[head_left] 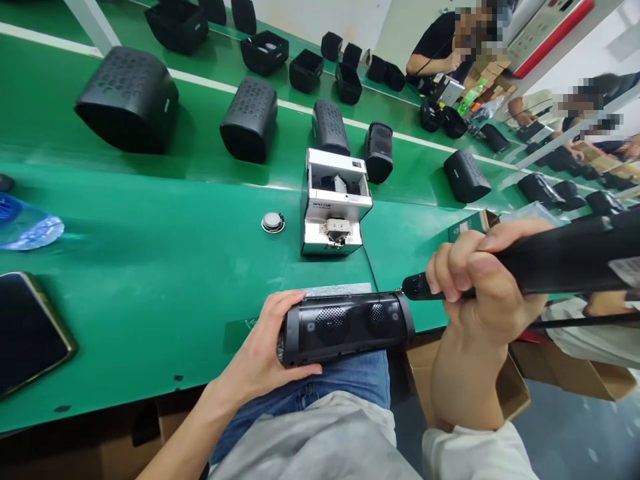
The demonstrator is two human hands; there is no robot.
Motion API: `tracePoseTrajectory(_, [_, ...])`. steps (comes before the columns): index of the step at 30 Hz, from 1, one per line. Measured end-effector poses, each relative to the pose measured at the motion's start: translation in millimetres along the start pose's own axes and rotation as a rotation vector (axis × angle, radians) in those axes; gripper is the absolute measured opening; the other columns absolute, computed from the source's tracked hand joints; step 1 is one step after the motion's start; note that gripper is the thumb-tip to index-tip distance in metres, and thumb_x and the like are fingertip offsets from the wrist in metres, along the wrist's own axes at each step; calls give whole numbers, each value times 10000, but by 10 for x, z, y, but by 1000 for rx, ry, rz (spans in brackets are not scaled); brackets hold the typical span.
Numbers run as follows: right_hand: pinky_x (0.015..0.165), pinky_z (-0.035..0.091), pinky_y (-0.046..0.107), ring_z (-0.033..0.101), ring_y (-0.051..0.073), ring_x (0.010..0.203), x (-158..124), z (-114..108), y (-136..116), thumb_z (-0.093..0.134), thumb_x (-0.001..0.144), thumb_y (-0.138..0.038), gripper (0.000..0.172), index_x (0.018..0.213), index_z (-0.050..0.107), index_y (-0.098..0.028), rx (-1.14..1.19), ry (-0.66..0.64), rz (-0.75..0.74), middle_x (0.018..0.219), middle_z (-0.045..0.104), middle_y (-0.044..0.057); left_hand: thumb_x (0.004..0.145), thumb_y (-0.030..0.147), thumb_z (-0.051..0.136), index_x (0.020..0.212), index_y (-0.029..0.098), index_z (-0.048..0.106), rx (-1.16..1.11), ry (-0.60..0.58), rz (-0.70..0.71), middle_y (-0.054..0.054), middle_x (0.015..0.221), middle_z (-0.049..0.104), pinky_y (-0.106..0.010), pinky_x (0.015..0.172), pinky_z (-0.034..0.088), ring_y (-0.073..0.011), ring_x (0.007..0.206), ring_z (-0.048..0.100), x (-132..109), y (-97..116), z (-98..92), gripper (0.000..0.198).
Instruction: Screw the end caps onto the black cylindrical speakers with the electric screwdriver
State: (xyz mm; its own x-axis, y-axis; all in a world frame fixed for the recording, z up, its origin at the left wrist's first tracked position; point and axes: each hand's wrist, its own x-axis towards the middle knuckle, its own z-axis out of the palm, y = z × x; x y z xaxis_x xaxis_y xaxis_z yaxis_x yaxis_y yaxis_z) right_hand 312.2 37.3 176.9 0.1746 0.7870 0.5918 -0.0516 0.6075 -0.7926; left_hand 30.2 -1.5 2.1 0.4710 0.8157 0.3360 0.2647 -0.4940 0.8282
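A black speaker [350,327] with two perforated round grilles lies on its side at the table's front edge, above my lap. My left hand [267,337] grips its left end, thumb below and fingers over the top. In my right hand [480,277] is a black electric screwdriver [560,257], held level with its tip pointing left. The tip meets the upper right end of the speaker; whether a screw sits there is too small to tell. Behind the speaker stands a silver screw feeder [335,203], with a small round metal part [273,222] to its left.
Black speaker housings [131,100] line the green conveyor [200,140] behind the table. A phone [33,333] and a clear blue plastic bottle [30,223] lie at the left. Cardboard boxes [425,373] stand below right. Co-workers [440,47] sit along the line at upper right.
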Motion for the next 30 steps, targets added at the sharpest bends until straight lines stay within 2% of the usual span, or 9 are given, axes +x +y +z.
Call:
tracePoseTrajectory(5, [324, 373, 236, 393, 82, 352, -6, -48, 39, 802, 884, -79, 209, 997, 721, -235, 41, -41, -64, 575, 489, -97, 909, 565, 946, 1711, 315, 330, -10, -6, -12, -191, 1600, 537, -661, 1247, 531, -421, 1498, 546, -12, 10, -13, 1042])
tracePoseTrajectory(14, [344, 401, 231, 424, 80, 372, 30, -59, 48, 813, 886, -98, 188, 968, 726, -244, 71, -57, -1, 582, 526, -94, 901, 541, 958, 1699, 316, 334, -20, -6, -6, -189, 1583, 533, -671, 1243, 528, -422, 1483, 548, 10, -11, 2, 1037])
tracePoseTrajectory(17, [361, 431, 253, 483, 102, 385, 99, -68, -25, 835, 883, -143, 158, 951, 732, -242, 44, -111, 63, 588, 557, -84, 899, 544, 958, 1693, 313, 332, -10, -1, 9, -187, 1568, 536, -678, 1243, 524, -424, 1474, 552, 14, -3, 7, 1037])
tracePoseTrajectory(19, [354, 432, 273, 487, 114, 377, 184, -46, -141, 847, 869, -162, 168, 991, 759, -237, 19, -130, 55, 577, 570, -79, 904, 544, 952, 1694, 310, 327, -6, 0, 18, -188, 1571, 531, -676, 1244, 522, -423, 1475, 548, 13, 0, 11, 1035])
tracePoseTrajectory(21, [327, 394, 274, 430, 101, 357, 292, 32, -276, 868, 845, -161, 206, 1014, 777, -235, -12, -81, -38, 559, 560, -88, 904, 540, 951, 1695, 311, 323, -5, -4, 19, -189, 1578, 524, -670, 1245, 522, -422, 1480, 543, 13, -2, 17, 1035])
tracePoseTrajectory(24, [330, 339, 261, 368, 87, 384, 475, 271, -358, 885, 820, -152, 233, 929, 715, -268, -20, 104, -211, 558, 498, -112, 892, 532, 961, 1688, 311, 327, -3, -5, 26, -188, 1577, 524, -671, 1246, 520, -426, 1479, 544, 14, -11, 25, 1041])
tracePoseTrajectory(27, [380, 368, 299, 388, 115, 416, 650, 564, -180, 888, 881, -292, 283, 886, 605, -304, -62, 195, -282, 563, 454, -108, 887, 517, 966, 1683, 311, 332, 1, 8, 38, -187, 1575, 529, -679, 1251, 508, -428, 1476, 544, 16, -21, 30, 1038])
tracePoseTrajectory(30, [458, 440, 365, 405, 147, 447, 793, 761, 130, 856, 967, -574, 404, 881, 542, -333, -164, 126, -270, 569, 441, -90, 888, 513, 965, 1678, 313, 337, -4, 15, 34, -182, 1577, 531, -670, 1256, 506, -422, 1482, 544, 15, -24, 33, 1028])
